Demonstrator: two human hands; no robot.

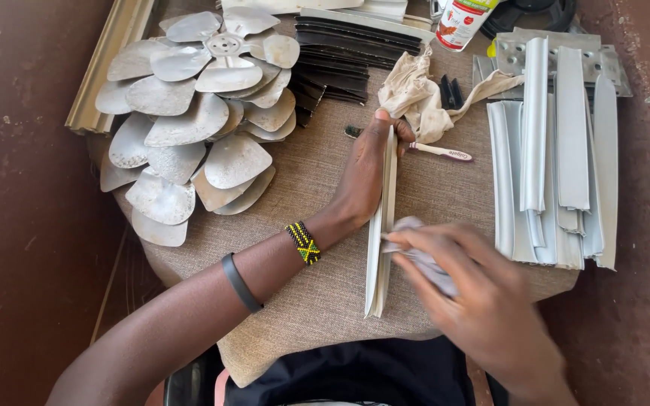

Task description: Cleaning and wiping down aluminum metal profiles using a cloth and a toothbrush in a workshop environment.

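Observation:
My left hand (366,173) presses down on a long grey curved strip (380,259) that lies lengthwise on the cloth-covered table (317,301). The fingers grip the strip near its far end. My right hand (483,301), blurred by motion, holds a small grey rag (415,248) against the strip's near half. A beaded wristband and a black band sit on my left wrist.
Stacked metal fan blades (189,120) lie at the left. A pile of grey strips (554,158) sits at the right, black strips (340,56) at the back. A crumpled beige cloth (419,94), a toothbrush (438,151) and a white and red tube (462,22) lie behind.

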